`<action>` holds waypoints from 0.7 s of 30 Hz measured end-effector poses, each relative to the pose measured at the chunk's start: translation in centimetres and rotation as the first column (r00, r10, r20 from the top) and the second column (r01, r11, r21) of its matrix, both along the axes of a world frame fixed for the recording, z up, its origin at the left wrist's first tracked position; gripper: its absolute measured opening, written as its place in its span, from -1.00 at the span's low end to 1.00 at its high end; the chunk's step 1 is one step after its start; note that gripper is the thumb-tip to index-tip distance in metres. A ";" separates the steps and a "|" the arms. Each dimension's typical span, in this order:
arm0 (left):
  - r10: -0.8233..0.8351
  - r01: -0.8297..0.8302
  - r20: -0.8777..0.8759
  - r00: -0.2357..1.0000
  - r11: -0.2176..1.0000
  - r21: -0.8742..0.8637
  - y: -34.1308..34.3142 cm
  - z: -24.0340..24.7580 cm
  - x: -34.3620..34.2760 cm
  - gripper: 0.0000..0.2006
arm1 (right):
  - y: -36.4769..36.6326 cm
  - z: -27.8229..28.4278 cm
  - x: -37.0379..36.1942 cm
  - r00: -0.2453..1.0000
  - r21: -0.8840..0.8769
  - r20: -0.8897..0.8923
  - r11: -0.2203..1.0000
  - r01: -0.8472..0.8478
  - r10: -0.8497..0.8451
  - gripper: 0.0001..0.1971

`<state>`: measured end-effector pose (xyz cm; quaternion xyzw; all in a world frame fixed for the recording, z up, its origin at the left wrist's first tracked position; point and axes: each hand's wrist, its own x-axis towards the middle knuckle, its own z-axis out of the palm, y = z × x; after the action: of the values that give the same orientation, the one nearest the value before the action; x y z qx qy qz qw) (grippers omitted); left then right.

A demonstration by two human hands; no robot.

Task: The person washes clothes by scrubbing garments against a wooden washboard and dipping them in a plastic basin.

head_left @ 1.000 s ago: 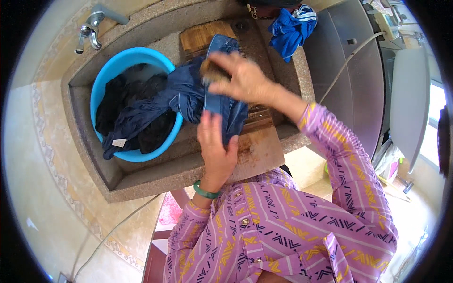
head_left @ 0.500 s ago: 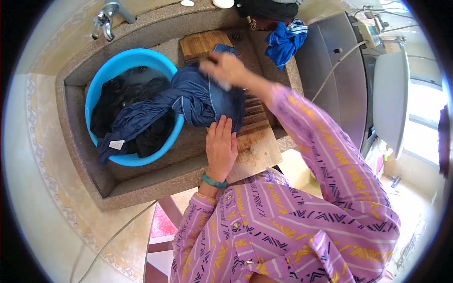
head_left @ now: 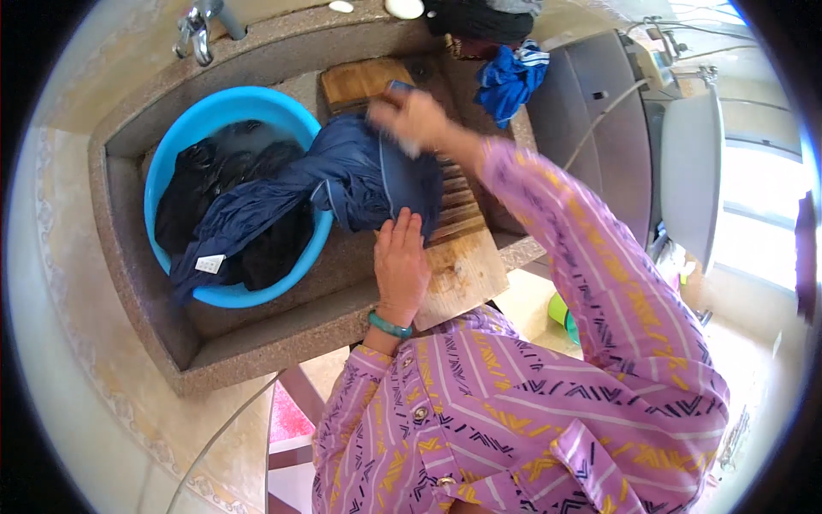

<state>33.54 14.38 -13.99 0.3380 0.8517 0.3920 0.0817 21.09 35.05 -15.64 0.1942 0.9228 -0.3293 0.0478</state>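
A wet navy garment (head_left: 347, 163) with light piping lies bunched over a ribbed wooden washboard (head_left: 462, 274). Its long end trails into a bright blue basin (head_left: 154, 193), where dark clothes (head_left: 193, 184) soak in cloudy water. My left hand (head_left: 402, 265), with a green bangle at the wrist, rests its outstretched fingers on the garment's near edge. On the garment's far part, my right hand (head_left: 415, 124) is closed and blurred by motion. Something pale shows under its fingers, too smeared to name. A white tag (head_left: 210, 264) sits on the trailing end.
A stone sink (head_left: 244, 364) surrounds the basin and washboard, with a metal tap (head_left: 193, 38) at the far left. Blue cloth (head_left: 511, 81) hangs over the right rim below a dark pile (head_left: 484, 21). A grey appliance (head_left: 591, 128) stands to the right.
The view has shifted slightly, and a green container now shows beside my right sleeve. My right hand stays in blurred motion over the garment's far part; my left hand keeps its place.
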 end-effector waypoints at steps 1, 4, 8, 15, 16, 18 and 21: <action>0.006 -0.005 0.021 1.000 1.000 -0.021 -0.2 0.1 0.0 -0.62 | -1.8 1.2 2.4 0.983 0.082 -0.089 0.985 -0.154 0.161 -0.42; -0.023 0.025 0.034 0.999 0.999 -0.043 -0.8 0.3 0.1 -0.56 | -4.1 3.2 7.1 0.855 0.334 -0.277 0.878 -0.343 0.440 -0.37; -0.018 0.018 0.061 0.998 1.000 0.001 0.3 1.1 -0.1 -0.62 | 3.6 -2.9 -0.8 0.989 0.498 -0.118 0.867 -0.019 0.089 -0.37; 0.065 -0.070 0.055 0.996 0.993 0.091 -0.6 -0.7 -0.2 -0.70 | 0.1 -0.6 -1.5 0.990 0.134 0.130 0.989 -0.070 0.052 -0.45; 0.063 -0.069 0.060 0.996 0.992 0.105 -0.1 -0.5 -0.4 -0.70 | -2.2 1.2 1.5 0.985 0.072 0.092 0.986 -0.152 0.145 -0.44; 0.042 -0.054 0.120 0.992 0.994 0.099 -0.8 -0.9 -0.2 -0.71 | -6.6 3.9 8.0 0.926 0.210 -0.012 0.906 -0.367 0.378 -0.37; 0.054 -0.071 0.120 0.991 0.987 0.143 -0.3 0.5 -0.3 -0.72 | -1.5 -0.4 5.7 0.923 0.368 -0.235 0.907 -0.206 0.305 -0.35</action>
<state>33.21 14.03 -13.45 0.2930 0.8245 0.4749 0.0936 26.84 33.58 -16.05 0.0256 0.9799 -0.1821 -0.0775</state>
